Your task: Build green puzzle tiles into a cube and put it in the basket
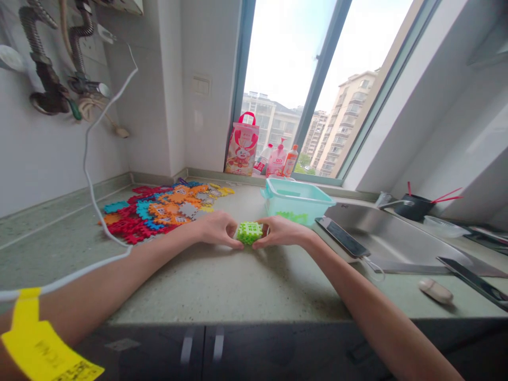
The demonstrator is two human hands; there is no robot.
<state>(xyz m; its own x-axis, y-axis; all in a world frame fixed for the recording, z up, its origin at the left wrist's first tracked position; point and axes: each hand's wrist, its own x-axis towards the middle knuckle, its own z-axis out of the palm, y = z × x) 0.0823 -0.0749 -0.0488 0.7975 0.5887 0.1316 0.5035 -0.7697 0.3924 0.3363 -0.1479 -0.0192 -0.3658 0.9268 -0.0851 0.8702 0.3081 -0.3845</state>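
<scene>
A small green cube (250,232) built of interlocking plastic pieces sits on the grey-green counter (222,286). My left hand (216,228) grips its left side with fingers curled. My right hand (281,231) pinches its right side. Both hands rest low on the counter, meeting at the cube. A pile of flat red, orange, blue, yellow and grey puzzle pieces (159,210) lies to the left behind my left hand. A teal plastic bin (297,199) with green pieces inside stands just behind my right hand.
A phone (343,237) lies at the edge of the steel sink (391,241). A white cable (89,174) runs across the counter at the left. A red gift bag (242,145) and bottles (278,160) stand on the windowsill. A pale oblong object (435,290) lies at the right.
</scene>
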